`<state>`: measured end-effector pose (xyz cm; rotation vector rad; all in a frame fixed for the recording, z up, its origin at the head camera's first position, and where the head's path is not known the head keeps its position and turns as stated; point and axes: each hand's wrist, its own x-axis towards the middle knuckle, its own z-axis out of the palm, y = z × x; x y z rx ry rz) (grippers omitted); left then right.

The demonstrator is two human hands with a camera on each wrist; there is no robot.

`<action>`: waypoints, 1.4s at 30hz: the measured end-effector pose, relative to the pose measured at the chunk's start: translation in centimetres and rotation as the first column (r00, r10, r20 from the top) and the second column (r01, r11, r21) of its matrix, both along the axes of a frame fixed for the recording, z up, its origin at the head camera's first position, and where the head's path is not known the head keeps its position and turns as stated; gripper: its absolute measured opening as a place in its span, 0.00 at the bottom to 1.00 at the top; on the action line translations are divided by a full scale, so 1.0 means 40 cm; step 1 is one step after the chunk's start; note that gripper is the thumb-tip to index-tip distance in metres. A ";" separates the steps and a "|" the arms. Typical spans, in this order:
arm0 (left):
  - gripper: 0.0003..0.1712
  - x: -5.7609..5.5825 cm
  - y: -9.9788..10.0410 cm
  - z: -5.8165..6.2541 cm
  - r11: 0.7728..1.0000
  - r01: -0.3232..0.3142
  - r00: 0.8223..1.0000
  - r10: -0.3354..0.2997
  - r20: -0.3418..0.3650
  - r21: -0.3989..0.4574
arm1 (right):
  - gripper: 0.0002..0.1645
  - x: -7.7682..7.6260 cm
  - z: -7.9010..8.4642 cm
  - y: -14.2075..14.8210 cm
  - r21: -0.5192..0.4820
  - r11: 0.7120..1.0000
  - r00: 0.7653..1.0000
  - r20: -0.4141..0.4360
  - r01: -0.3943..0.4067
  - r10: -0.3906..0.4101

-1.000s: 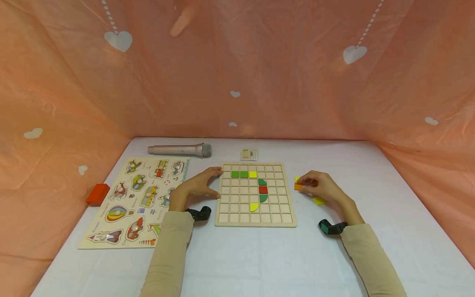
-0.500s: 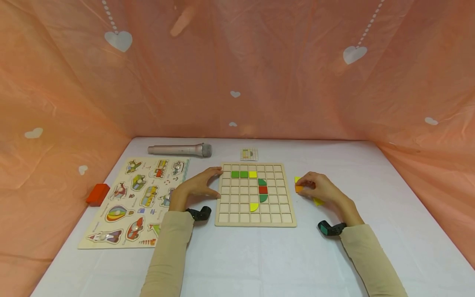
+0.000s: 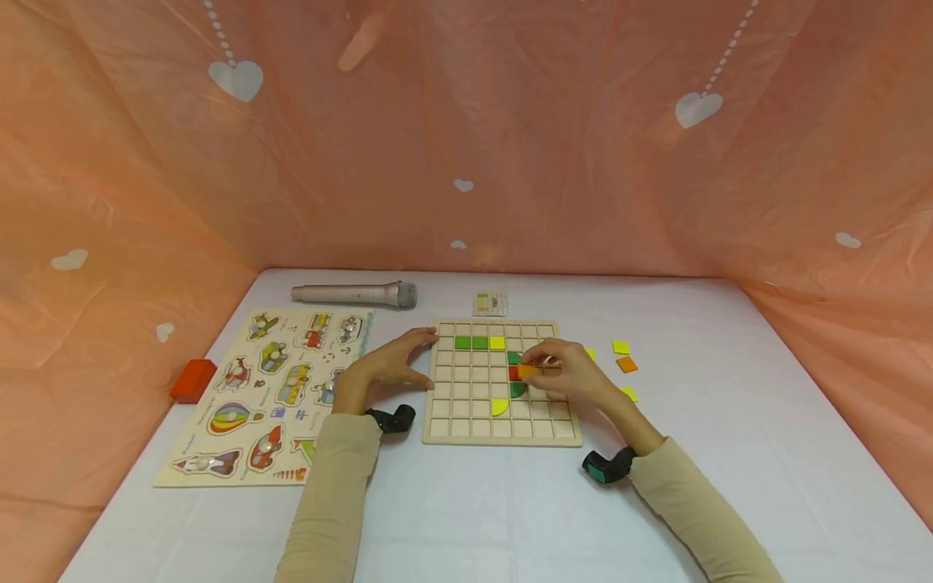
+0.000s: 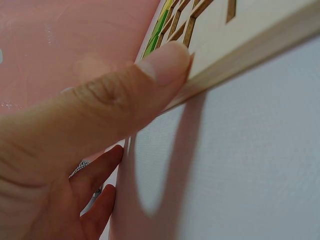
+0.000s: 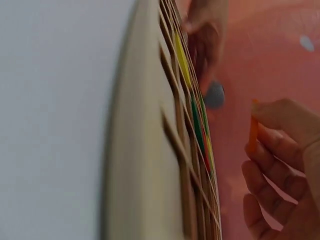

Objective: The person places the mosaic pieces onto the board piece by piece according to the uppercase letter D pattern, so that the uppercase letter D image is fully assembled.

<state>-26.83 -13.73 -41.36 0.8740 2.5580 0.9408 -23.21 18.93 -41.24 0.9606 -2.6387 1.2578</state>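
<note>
A wooden grid board [image 3: 477, 427] lies flat on the table with green, yellow and red tiles in some of its cells. My right hand [image 3: 572, 374] is over the right half of the board. Between thumb and fingertips it pinches an orange tile [image 5: 253, 127], close to the red tile [image 3: 513, 373] and apart from the grid in the right wrist view. At the board's left edge, my left hand [image 3: 389, 361] has its fingers spread, with the thumb [image 4: 167, 62] touching the rim.
Right of the board lie loose tiles, among them a yellow tile [image 3: 620, 346] and an orange tile [image 3: 627, 364]. A small pattern card [image 3: 490, 304] and a microphone [image 3: 353, 295] are behind. A picture puzzle [image 3: 240, 437] and a red block [image 3: 193, 381] lie left.
My right hand has lifted an orange tile from the loose tiles and carried it left over the board. The left hand stays at the board's edge.
</note>
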 end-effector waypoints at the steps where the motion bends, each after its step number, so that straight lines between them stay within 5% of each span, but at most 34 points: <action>1: 0.47 0.000 0.000 0.000 1.000 0.001 1.000 -0.001 0.000 0.002 | 0.14 0.005 -0.001 -0.017 -0.009 1.000 1.000 0.006 -0.007 0.007; 9: 0.48 -0.004 -0.003 -0.005 1.000 0.005 1.000 -0.005 -0.005 0.003 | 0.13 0.038 -0.023 -0.111 0.022 0.997 0.997 -0.015 -0.071 0.071; 20: 0.48 -0.002 -0.002 -0.003 1.000 -0.013 1.000 0.013 0.000 -0.006 | 0.12 0.048 -0.043 -0.149 0.151 0.982 0.993 -0.024 -0.110 0.115; 27: 0.48 -0.001 -0.001 -0.002 1.000 -0.016 1.000 0.016 0.005 -0.013 | 0.08 0.046 -0.050 -0.155 0.105 0.986 0.988 -0.064 -0.133 0.140; 34: 0.48 0.000 -0.001 0.001 1.000 -0.014 1.000 0.014 0.009 -0.011 | 0.09 0.039 -0.041 -0.143 0.103 0.989 0.991 -0.070 -0.106 0.113; 42: 0.48 -0.001 0.001 0.000 1.000 -0.012 1.000 0.012 0.007 -0.014 | 0.09 0.005 -0.009 -0.049 -0.033 0.999 0.992 -0.121 0.013 -0.017</action>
